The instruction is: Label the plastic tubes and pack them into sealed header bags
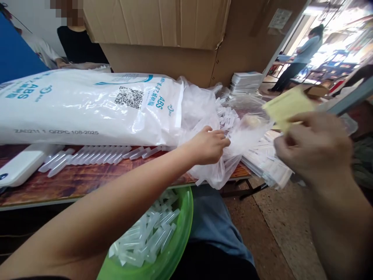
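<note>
My left hand point(211, 146) rests with curled fingers on the edge of a thin clear plastic bag point(215, 175). Small translucent plastic pieces point(229, 116) show inside the bag, just beyond my fingertips. On the right, my blurred right hand point(317, 147) is raised, pinching a pale yellow slip of paper point(288, 105). Beneath my left forearm, a green basin point(186, 217) holds many translucent plastic tubes point(157, 229). Further tubes point(99, 154) lie in a row along the wooden table point(87, 181).
A large white printed sack point(87, 109) lies across the table, with a white device point(25, 163) at its left. Cardboard point(186, 62) stands behind. Stacked white packets point(246, 83) and flat packets point(268, 159) lie right. Other people point(304, 58) are in the background.
</note>
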Available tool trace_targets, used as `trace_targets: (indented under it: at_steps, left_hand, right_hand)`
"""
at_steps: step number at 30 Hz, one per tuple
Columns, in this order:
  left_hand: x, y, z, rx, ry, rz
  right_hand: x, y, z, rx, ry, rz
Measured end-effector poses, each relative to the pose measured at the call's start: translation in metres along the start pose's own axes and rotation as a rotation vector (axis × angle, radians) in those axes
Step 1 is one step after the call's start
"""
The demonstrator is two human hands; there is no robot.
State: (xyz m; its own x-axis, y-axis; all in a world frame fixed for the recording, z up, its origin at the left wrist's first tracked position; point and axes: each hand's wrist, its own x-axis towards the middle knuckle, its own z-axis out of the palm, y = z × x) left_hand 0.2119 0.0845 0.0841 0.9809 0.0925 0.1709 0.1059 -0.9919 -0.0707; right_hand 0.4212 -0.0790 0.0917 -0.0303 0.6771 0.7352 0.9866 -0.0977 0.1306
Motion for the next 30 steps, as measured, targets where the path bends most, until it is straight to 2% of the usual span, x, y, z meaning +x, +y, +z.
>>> trace_targets:
  at_steps: [3,5,7,10,12,14,17,21,23,27,30]
  left_hand:
    - [0.024,-0.018,0.011,0.047,-0.093,-0.056]
    - [0.024,-0.028,0.012,0.095,-0.106,-0.160]
    - [0.016,-0.039,0.008,0.159,-0.122,-0.327]
    - [0.004,-0.054,0.000,0.220,-0.222,-0.633]
    - [0.001,-0.060,-0.005,0.201,-0.326,-0.734]
    - [0.006,-0.063,-0.009,0.158,-0.345,-0.682]
    - [0.023,-0.062,-0.007,0.099,-0.255,-0.475]
    - [0.047,-0.061,0.013,-0.003,-0.252,-0.286]
    - [0.054,-0.063,0.028,-0.047,-0.260,-0.251]
    - [0.061,-0.069,0.054,-0.098,-0.247,-0.245]
    - [0.061,-0.072,0.066,-0.124,-0.219,-0.267]
  right_hand:
    - [0.013,-0.005,0.025,-0.302,-0.276,-0.073]
    - [0.014,-0.008,0.041,-0.282,-0.498,-0.079]
    - [0.010,-0.009,0.054,-0.209,-0.651,-0.063]
    - [0.002,-0.006,0.065,-0.110,-0.720,-0.055]
    - [-0.002,-0.002,0.068,-0.053,-0.706,-0.076]
    - [-0.007,0.003,0.068,0.010,-0.675,-0.091]
    - [-0.012,0.010,0.064,0.124,-0.645,-0.083]
    - [-0.012,0.018,0.055,0.256,-0.710,-0.036]
    - [-0.009,0.021,0.054,0.302,-0.733,0.035]
    - [0.007,0.028,0.064,0.334,-0.647,0.224]
    - [0.026,0.039,0.079,0.300,-0.644,0.239]
